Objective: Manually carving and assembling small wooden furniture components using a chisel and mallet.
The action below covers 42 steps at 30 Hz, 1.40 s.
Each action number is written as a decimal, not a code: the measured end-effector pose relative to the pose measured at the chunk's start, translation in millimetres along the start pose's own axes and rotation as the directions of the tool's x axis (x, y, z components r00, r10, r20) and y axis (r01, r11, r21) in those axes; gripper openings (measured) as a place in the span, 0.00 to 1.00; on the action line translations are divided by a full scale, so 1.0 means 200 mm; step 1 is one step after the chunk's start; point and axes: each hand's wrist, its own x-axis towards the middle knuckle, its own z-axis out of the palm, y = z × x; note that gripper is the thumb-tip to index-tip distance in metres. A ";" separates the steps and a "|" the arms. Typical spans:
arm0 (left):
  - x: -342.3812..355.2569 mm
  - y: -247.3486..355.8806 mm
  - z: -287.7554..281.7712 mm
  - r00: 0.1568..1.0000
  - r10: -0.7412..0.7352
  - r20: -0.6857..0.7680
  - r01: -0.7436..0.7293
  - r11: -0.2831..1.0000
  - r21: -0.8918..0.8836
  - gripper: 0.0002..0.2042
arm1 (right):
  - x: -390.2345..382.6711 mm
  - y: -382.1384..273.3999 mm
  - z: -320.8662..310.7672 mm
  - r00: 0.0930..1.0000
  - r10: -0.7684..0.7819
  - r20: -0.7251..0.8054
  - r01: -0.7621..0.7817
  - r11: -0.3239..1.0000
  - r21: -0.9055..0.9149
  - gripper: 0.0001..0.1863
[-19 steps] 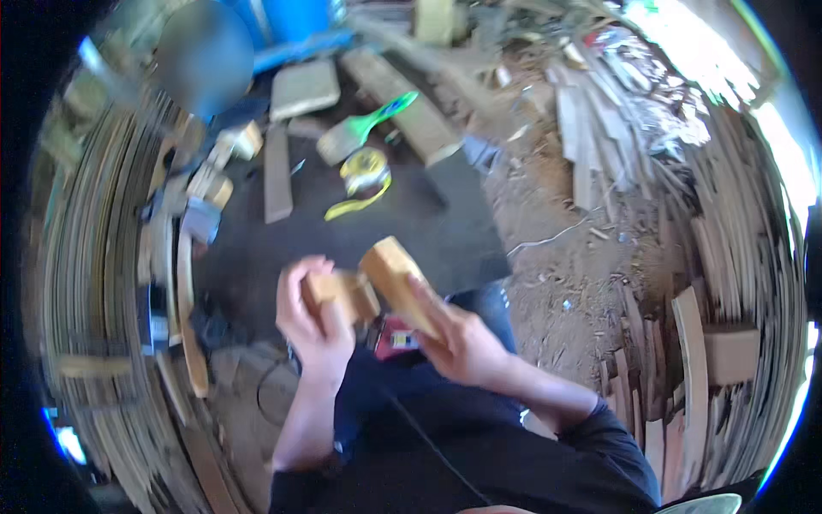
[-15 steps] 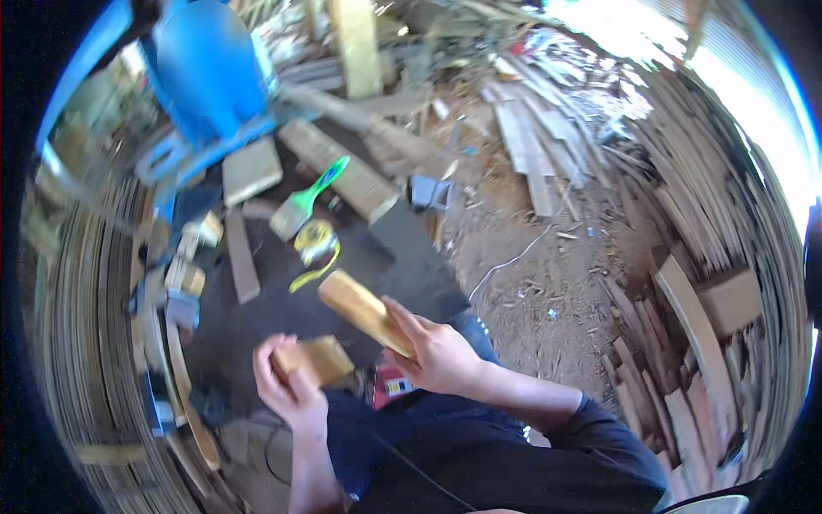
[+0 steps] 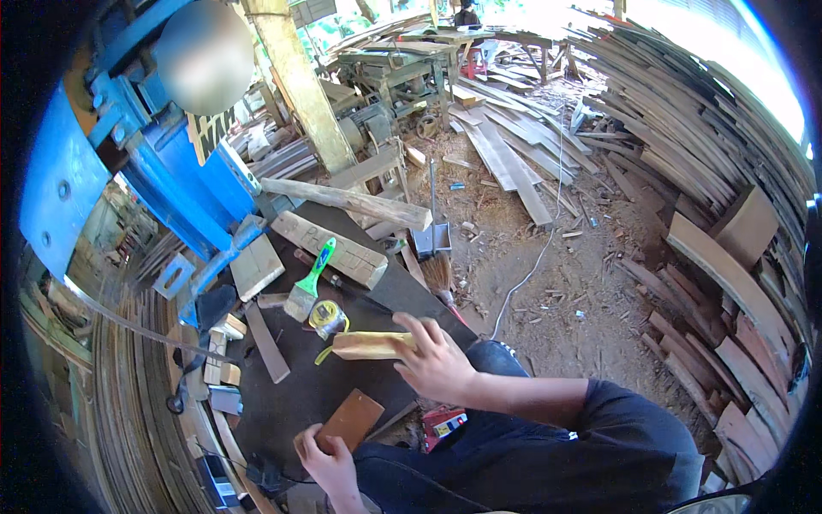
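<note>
Hands apart — right hand (image 3: 435,360) grips the pale wood block (image 3: 370,344), left hand (image 3: 327,463) the brown board (image 3: 349,420).

A single head-worn fisheye view looks steeply down and forward from close above the dark surface (image 3: 300,385) at lower centre. The person's own forearms enter from the bottom edge, and straight planks bend toward the rim.

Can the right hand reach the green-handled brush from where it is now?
Probably yes. The right hand holds a pale wood block, and the green-handled brush lies just beyond on the dark table, with only a tape roll between.
</note>
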 end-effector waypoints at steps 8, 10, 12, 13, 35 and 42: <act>0.03 0.03 0.07 1.000 0.015 -0.020 -0.018 0.982 -0.187 0.09 | -0.28 -0.16 0.11 0.949 -0.309 0.064 0.192 0.725 0.661 0.10; 0.03 0.03 0.10 0.999 0.020 -0.044 -0.029 0.975 -0.218 0.09 | -0.29 -0.16 0.11 0.930 -0.262 0.257 -0.048 0.607 0.793 0.12; 0.02 0.07 0.11 0.975 -0.220 0.021 0.207 0.878 -0.431 0.09 | -0.29 -0.14 0.13 0.915 -0.256 0.312 -0.100 0.606 0.789 0.22; 0.01 0.09 0.11 0.976 -0.216 0.017 0.203 0.883 -0.424 0.09 | -0.24 -0.16 0.07 0.950 -0.176 0.257 -0.117 0.564 0.818 0.27; 0.56 0.53 0.23 0.651 0.570 0.501 -0.578 0.800 -0.160 0.30 | -0.04 0.32 -0.35 0.871 0.300 0.389 -0.443 0.822 0.359 0.49; 0.54 0.45 0.37 0.645 0.561 0.520 -0.603 0.791 -0.105 0.31 | -0.06 0.35 -0.22 0.874 0.290 0.390 -0.430 0.836 0.340 0.54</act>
